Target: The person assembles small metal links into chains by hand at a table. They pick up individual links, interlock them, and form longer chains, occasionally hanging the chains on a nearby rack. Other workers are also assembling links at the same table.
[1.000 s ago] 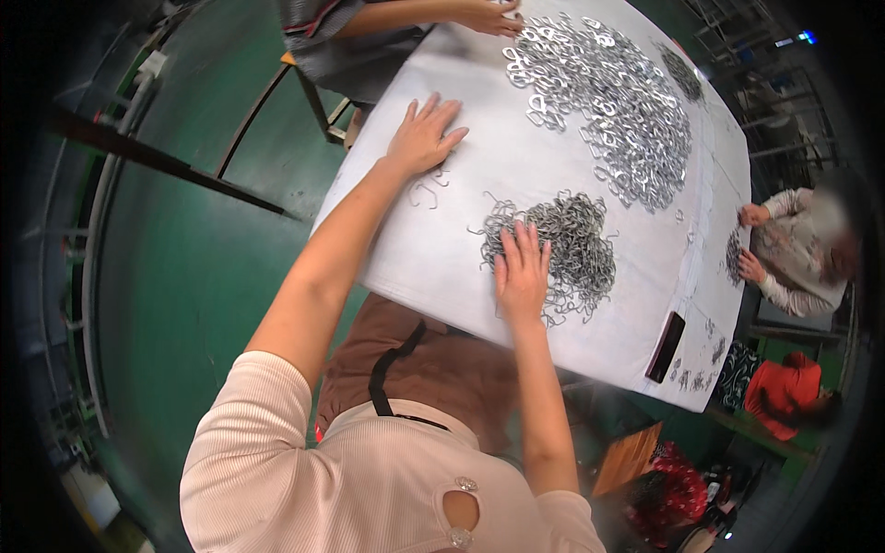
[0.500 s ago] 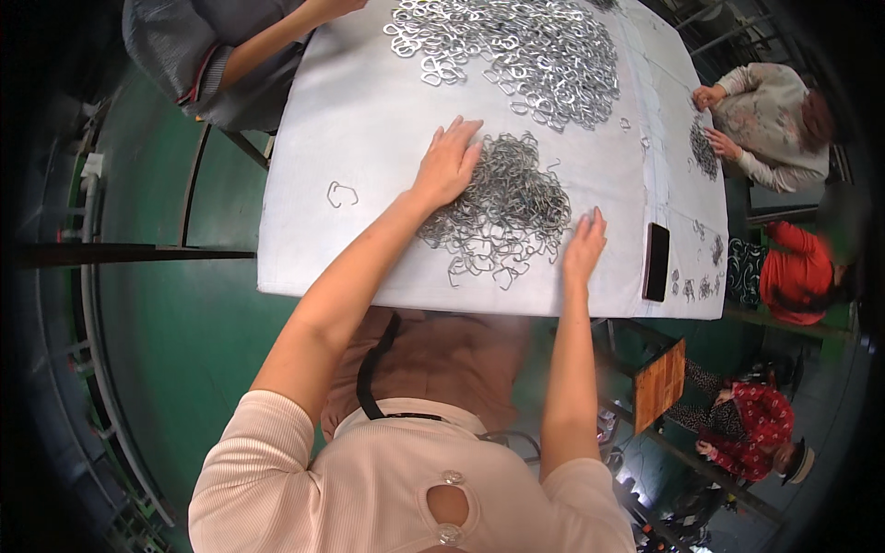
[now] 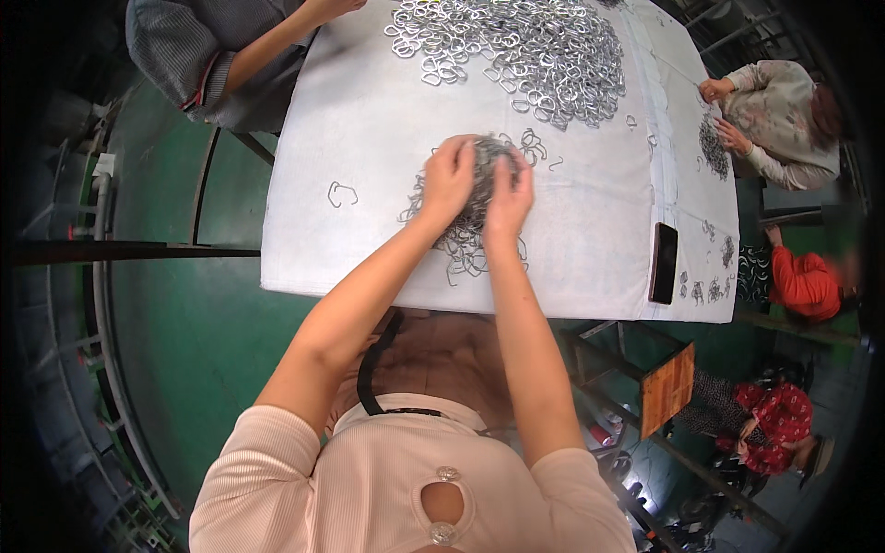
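Note:
A heap of thin, dark grey bent wire hooks (image 3: 467, 249) lies on the white-covered table in front of me. My left hand (image 3: 449, 181) curves around its left side. Against the right side presses my right hand (image 3: 509, 195), its fingers bent and smeared by motion. Between them, the two hands squeeze a bunch of the hooks; single pieces there are too blurred to tell apart. Several loose hooks (image 3: 531, 146) lie just beyond my right fingers, and more spill toward me below the hands.
A large pile of silver metal rings (image 3: 562, 60) covers the far part of the table (image 3: 590, 230). A bent wire piece (image 3: 342, 194) lies at left, a black phone (image 3: 663, 264) at right. Co-workers sit along the right; another person's arm (image 3: 277, 44) reaches in at far left.
My right hand has swept left from beside the heap and closed in on it. The heap is now narrower and bunched between both hands, with a few hooks left behind at its far right.

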{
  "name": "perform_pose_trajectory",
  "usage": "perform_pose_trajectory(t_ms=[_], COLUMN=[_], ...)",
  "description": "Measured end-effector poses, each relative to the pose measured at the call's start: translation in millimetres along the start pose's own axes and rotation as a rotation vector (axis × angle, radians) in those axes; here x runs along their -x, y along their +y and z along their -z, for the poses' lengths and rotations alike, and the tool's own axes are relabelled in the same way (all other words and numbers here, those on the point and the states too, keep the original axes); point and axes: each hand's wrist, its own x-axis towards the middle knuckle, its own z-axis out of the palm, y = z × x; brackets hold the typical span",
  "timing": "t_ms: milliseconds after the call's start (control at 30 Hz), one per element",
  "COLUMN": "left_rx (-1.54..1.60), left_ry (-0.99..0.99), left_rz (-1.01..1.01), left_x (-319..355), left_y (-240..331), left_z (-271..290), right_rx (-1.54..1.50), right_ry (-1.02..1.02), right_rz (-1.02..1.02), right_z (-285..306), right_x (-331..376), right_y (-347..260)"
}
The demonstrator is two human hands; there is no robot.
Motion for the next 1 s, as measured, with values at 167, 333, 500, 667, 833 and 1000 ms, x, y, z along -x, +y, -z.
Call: perform_pose_trajectory(t_ms=[167, 333, 500, 667, 833, 1000], left_rx=[-0.270, -0.690, -0.872, -0.530, -0.048, -0.185], left_ry=[0.076, 0.219, -0.019, -0.329, -0.566, -0.417], left_rz=[-0.223, -0.171, -0.064, -0.207, -0.097, -0.330], left_x=[23.7, 29.6, 22.0, -12.1, -15.2, -14.3], left_y=[-7.9, -41.8, -60.4, -45.1, -36.0, -25.6], left_z=[66.5, 153.3, 134.7, 62.3, 33.4, 22.1], right_rx=[0.424, 0.612, 0.907, 0.842, 0.580, 0.422], right_ry=[-0.300, -0.314, -0.120, -0.482, -0.605, -0.435], right_rz=[0.428, 0.518, 0.449, 0.384, 0.201, 0.325], right_z=[-5.5, 45.5, 101.5, 55.6, 32.7, 113.4], right_x=[31.0, -8.0, -97.0, -98.8, -43.9, -47.8], right_y=[-8.8, -11.1, 40.7, 46.3, 24.5, 33.1])
